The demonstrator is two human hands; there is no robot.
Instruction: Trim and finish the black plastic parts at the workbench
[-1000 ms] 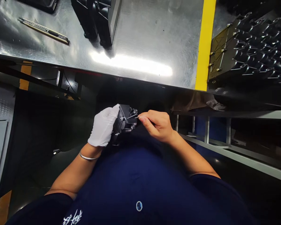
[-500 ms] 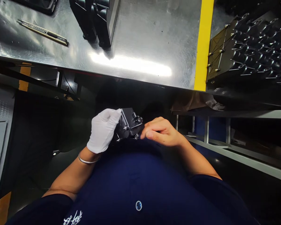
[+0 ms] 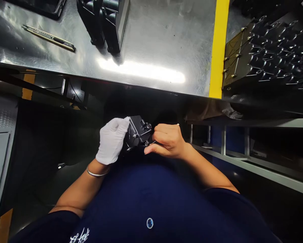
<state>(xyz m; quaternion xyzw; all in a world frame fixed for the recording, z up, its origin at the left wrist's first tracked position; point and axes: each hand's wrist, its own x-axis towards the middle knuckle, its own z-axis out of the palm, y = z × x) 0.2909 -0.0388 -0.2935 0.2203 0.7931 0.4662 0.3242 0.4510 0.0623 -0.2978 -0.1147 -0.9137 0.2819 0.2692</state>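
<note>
My left hand (image 3: 112, 140), in a white glove, pinches the upper left edge of a small black metal part (image 3: 138, 128) with bolts and rods sticking out of it. The part is tilted, in front of my body below the table edge. At its right side is my bare right hand (image 3: 169, 140), fingers curled and thumb stretched toward the part's lower bolt (image 3: 146, 143). A thin metal tool (image 3: 153, 142), mostly covered by the fingers, shows between this hand and that bolt. A small bright tip sticks out behind the knuckles.
Beyond the part is a metal table (image 3: 156, 44) with a yellow stripe (image 3: 218, 50). On it lie a utility knife (image 3: 50, 38), a black housing (image 3: 108, 27) and a black tray (image 3: 44, 6). Many black ring-ended parts (image 3: 280, 54) stand at right, above a metal frame (image 3: 255, 168).
My right hand has turned and closed more into a fist, its thumb now stretched left under the part. The thin tool has come into view. My left hand keeps its hold.
</note>
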